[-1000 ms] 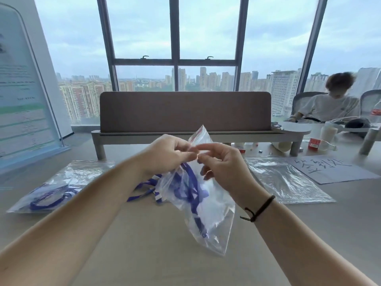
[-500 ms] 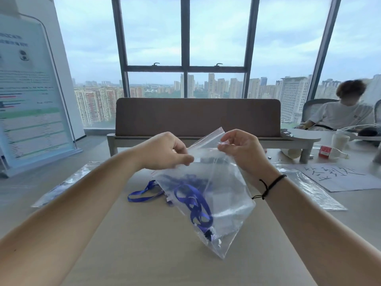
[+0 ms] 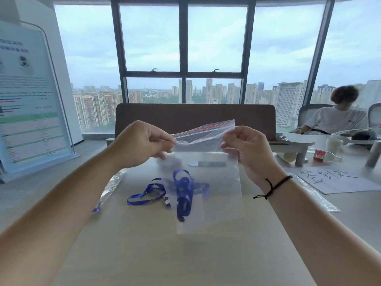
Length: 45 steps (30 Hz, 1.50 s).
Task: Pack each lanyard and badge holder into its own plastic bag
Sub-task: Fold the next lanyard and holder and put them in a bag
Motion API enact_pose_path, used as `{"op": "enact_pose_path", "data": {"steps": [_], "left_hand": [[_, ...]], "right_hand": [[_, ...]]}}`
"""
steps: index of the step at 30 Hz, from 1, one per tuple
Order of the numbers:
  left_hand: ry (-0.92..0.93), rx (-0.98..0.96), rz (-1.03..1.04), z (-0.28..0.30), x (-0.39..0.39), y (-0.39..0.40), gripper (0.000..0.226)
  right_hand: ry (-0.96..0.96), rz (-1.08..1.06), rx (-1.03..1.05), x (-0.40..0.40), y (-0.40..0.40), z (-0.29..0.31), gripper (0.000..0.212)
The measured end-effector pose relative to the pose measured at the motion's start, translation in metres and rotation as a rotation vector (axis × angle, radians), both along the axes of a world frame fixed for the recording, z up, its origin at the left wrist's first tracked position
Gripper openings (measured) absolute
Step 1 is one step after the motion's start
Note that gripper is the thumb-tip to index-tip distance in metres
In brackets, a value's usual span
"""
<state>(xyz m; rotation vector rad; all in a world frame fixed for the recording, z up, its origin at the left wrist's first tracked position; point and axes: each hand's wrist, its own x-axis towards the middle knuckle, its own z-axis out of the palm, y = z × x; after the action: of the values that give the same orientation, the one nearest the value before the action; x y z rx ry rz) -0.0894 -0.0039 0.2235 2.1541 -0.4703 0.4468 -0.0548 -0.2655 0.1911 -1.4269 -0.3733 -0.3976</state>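
Left hand [image 3: 144, 143] and right hand [image 3: 245, 147] pinch top corners of plastic bag [image 3: 216, 182], frame centre; blue lanyard [image 3: 183, 193] inside. Advice: keep mouth taut, press zip strip [image 3: 208, 129] shut end to end.

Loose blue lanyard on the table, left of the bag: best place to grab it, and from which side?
Pinch the open loop of the loose lanyard, coming from above and the left. It lies flat and clear there; its other end runs behind the held bag.

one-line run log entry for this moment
step: zip bag | left hand: pinching bag top | right hand: pinching top | lanyard: inside bag | seal: partly open
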Motion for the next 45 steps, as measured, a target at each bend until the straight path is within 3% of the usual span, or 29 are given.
{"op": "enact_pose_path", "data": {"steps": [3,8,10,14,17,19,22,25,29,33,36,40,45], "left_hand": [[-0.036,0.024,0.004,0.004,-0.006,0.000,0.016],[0.016,-0.213,-0.049,-0.009,-0.003,0.011,0.042],[0.032,-0.319,-0.067,-0.017,-0.001,0.016,0.050],[0.057,-0.469,-0.057,-0.030,0.004,0.027,0.043],[0.076,-0.547,-0.052,-0.044,0.004,0.039,0.037],[0.136,-0.528,-0.064,-0.065,0.002,0.048,0.035],[0.310,-0.300,-0.050,-0.113,-0.002,0.053,0.063],[0.497,-0.238,0.008,-0.160,0.001,0.053,0.067],[0.616,-0.403,0.005,-0.188,0.008,0.057,0.035],[0.597,-0.683,0.104,-0.188,0.008,0.075,0.022],[0.561,-0.752,0.218,-0.188,0.009,0.097,0.017],[0.490,-0.683,0.363,-0.191,0.016,0.130,0.016],[0.248,-0.503,0.585,-0.184,0.039,0.202,0.021]], "right_hand": [[0.024,0.063,0.081,0.000,0.005,-0.006,0.013],[0.089,0.119,0.073,-0.001,0.013,-0.021,0.005],[0.139,0.158,0.039,-0.001,0.014,-0.030,0.012],[0.314,0.321,-0.128,-0.003,0.018,-0.061,0.044],[0.392,0.384,-0.170,-0.002,0.028,-0.089,0.041],[0.411,0.394,-0.138,-0.001,0.036,-0.100,0.037],[0.406,0.395,-0.046,0.004,0.047,-0.104,0.031],[0.418,0.402,0.064,0.015,0.058,-0.104,0.032],[0.416,0.360,0.104,0.029,0.077,-0.101,0.029],[0.438,0.312,0.128,0.046,0.092,-0.106,0.031],[0.445,0.338,0.110,0.055,0.112,-0.115,0.027],[0.487,0.365,0.097,0.069,0.155,-0.128,0.029],[0.557,0.411,0.115,0.100,0.230,-0.129,0.032]]}}
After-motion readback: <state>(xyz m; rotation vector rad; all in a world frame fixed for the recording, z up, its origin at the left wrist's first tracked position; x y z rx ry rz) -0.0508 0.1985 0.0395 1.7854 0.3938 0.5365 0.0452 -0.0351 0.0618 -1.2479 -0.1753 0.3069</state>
